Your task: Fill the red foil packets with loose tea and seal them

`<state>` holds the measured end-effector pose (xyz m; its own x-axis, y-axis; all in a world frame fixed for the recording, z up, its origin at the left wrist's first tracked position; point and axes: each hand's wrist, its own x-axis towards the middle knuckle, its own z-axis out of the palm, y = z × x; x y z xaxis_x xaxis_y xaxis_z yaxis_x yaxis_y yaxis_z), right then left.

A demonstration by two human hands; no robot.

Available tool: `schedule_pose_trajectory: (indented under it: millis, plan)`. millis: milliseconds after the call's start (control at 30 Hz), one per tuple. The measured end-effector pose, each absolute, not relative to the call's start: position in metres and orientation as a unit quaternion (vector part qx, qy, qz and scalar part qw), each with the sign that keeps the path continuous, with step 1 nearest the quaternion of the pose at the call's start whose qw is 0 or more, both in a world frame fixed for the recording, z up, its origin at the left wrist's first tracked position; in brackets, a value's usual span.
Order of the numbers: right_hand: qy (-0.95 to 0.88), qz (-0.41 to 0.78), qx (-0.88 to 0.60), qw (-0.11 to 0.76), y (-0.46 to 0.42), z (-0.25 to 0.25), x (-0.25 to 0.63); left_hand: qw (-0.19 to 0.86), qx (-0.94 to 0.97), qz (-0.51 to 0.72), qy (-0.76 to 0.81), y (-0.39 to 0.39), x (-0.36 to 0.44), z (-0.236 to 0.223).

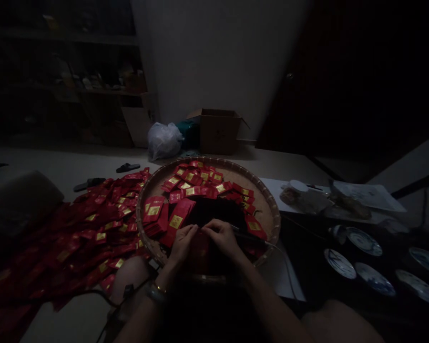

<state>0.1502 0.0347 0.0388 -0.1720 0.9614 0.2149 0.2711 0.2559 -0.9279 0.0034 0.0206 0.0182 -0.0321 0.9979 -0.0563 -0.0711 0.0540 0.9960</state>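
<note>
Dimly, a large heap of red sachets [93, 233] with small gold labels is spread across the floor on the left, and a pair of dark slippers [127, 167] is laid beyond it. A white plastic bag [163, 141] and an open cardboard box [218, 131] are set against the far wall. Next, a round woven bamboo tray [268, 209] is seen, with more sachets scattered over it around a black mass at its centre. Over the tray's near side, the left hand [181, 244] and the right hand [219, 236] are curled inward, their fingertips brought close together. A dim red packet [200, 252] lies directly below them, slightly nearer the left hand, with its long axis apparently running away from the person; its exact lie is hidden by shadow. Whether it is pinched or merely touched cannot be told. A dark handle [248, 233] is seen beside the right hand, pointing rightward, with a cord trailing from it. Further right, papers [368, 195] and blue-and-white plates [364, 240] are placed.
</note>
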Motion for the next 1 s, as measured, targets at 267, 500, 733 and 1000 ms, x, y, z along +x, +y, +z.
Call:
schedule_pose_trajectory:
  millis: [267,500,733,1000]
  plan:
    - [-0.613,0.405,-0.518,0.438,0.061,0.057,0.17,0.536,0.437,0.541,0.478,0.023,0.003,0.012]
    - [-0.441,0.417,-0.464,0.646,0.147,0.098,0.19,0.144,0.611,0.421,0.654,0.037,-0.026,0.014]
    - [-0.548,0.551,-0.475,0.413,0.105,0.009,0.134,0.118,0.661,0.068,0.738,0.055,-0.051,0.032]
    - [-0.751,0.283,-0.546,0.239,0.09,0.002,0.088,0.189,0.655,0.091,0.726,0.057,-0.055,0.035]
